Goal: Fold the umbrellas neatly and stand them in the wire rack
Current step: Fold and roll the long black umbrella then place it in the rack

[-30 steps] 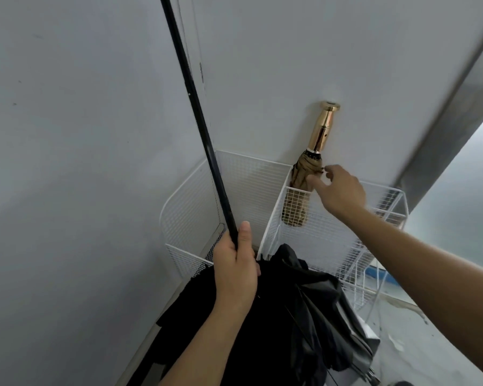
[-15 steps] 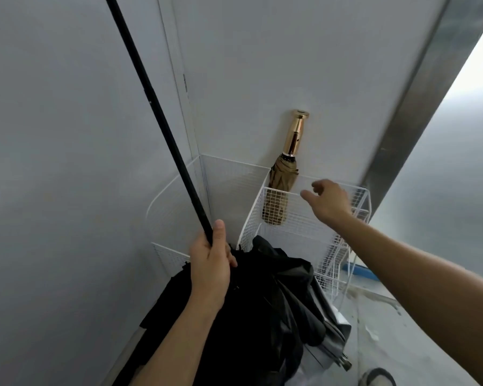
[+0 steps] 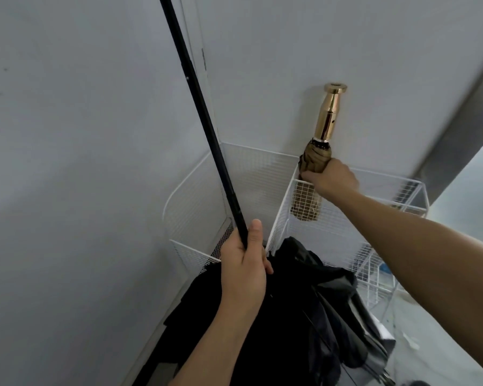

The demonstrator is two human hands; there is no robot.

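A white wire rack (image 3: 285,196) stands against the wall in a corner. A folded tan umbrella (image 3: 315,160) with a shiny gold handle stands upright in its right compartment, leaning on the wall. My right hand (image 3: 331,181) is wrapped around the tan canopy just above the rack's rim. My left hand (image 3: 244,270) grips the long black shaft (image 3: 204,118) of a black umbrella, which rises up and to the left out of view. Its loose black canopy (image 3: 299,316) hangs crumpled below my hand, in front of the rack.
Grey walls close in on the left and behind the rack. A grey metal frame (image 3: 457,135) runs diagonally at the right. The rack's left compartment (image 3: 201,218) holds nothing visible. Pale floor shows at the lower right, with a blue object seen through the wires.
My right hand had let go and hovered open near the tan umbrella; now it has closed around its canopy. My left hand keeps its hold on the black shaft.
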